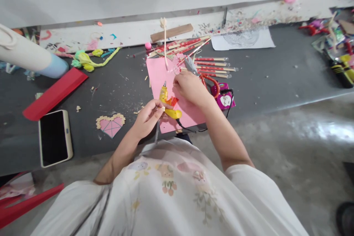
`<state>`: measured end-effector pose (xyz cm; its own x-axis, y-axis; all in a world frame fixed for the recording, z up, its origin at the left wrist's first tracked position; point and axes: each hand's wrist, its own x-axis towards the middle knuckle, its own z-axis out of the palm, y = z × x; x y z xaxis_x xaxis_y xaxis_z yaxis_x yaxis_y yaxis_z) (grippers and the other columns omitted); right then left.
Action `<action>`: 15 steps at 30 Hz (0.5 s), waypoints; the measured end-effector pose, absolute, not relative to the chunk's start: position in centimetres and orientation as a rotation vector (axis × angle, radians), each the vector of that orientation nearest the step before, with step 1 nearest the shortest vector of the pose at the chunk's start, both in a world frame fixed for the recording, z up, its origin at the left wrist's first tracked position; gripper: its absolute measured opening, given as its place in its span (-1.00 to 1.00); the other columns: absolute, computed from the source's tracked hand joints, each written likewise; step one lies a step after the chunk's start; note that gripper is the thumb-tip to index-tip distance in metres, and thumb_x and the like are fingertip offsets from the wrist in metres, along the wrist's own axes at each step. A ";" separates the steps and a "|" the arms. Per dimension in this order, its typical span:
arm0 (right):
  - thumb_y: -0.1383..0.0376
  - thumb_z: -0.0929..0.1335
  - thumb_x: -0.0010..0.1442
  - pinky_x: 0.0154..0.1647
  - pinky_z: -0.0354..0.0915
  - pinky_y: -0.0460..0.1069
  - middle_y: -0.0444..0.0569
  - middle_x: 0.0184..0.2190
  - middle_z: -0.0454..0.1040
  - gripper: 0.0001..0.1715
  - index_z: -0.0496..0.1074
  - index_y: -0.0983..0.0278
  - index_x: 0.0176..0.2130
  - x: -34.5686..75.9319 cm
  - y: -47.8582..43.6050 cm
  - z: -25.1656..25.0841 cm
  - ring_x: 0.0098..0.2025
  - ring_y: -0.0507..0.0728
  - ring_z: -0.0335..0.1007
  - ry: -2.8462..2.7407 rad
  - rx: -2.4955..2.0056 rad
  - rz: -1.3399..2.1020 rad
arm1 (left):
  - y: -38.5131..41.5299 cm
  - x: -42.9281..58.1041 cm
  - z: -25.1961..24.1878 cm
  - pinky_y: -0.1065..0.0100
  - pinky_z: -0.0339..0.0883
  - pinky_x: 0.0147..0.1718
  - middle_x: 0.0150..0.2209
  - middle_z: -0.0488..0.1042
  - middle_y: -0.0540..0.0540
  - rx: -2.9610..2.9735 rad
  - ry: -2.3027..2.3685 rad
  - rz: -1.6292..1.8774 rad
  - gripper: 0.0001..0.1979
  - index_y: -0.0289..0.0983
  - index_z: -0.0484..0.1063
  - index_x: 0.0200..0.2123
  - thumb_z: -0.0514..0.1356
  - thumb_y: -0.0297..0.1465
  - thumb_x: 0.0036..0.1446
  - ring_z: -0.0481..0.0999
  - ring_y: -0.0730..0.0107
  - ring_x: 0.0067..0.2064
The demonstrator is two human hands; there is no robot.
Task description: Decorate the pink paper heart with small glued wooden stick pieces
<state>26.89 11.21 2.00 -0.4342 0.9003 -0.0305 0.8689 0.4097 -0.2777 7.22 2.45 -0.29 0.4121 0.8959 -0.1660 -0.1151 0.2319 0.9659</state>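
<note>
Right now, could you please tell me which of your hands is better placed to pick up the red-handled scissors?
Probably the right hand: it rests on the pink paper right beside the scissors, while the left hand sits beyond the glue gun.

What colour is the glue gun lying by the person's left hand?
The glue gun is yellow, with a black cord; head view, on the pink sheet.
</note>
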 end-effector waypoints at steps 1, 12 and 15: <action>0.47 0.22 0.20 -0.11 0.21 0.05 0.16 -0.24 0.53 -0.73 0.50 0.39 -0.24 27.3 11.1 2.2 -0.18 0.19 0.39 -2.515 -1.605 0.355 | 2.5 7.3 -0.2 0.31 0.56 -0.33 -0.09 0.56 -0.20 1.117 0.886 0.842 -0.69 -0.23 0.28 -0.26 0.20 -0.10 0.21 0.60 0.36 -0.29; 0.40 0.33 0.16 -0.25 0.28 0.04 0.00 -0.35 0.52 -0.87 0.51 0.28 -0.31 32.2 7.9 5.6 -0.31 0.12 0.40 -2.026 -1.546 0.401 | 5.2 10.3 -1.3 0.32 0.54 -0.24 -0.15 0.54 -0.10 1.293 1.040 0.778 -0.67 -0.23 0.31 -0.19 0.14 -0.07 0.25 0.62 0.36 -0.24; 0.38 0.37 0.15 -0.30 0.31 0.01 -0.06 -0.36 0.54 -0.91 0.51 0.25 -0.30 32.5 6.9 5.0 -0.35 0.08 0.42 -1.856 -1.410 0.574 | 5.6 11.5 -1.6 0.35 0.54 -0.36 -0.19 0.56 -0.07 1.249 1.074 0.709 -0.68 -0.22 0.29 -0.23 0.14 -0.07 0.24 0.62 0.38 -0.34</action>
<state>32.48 6.86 5.04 -0.1379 0.9506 0.2781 0.6279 0.3010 -0.7177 11.46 5.58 -1.59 0.3716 0.8946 -0.2482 0.1239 0.2172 0.9682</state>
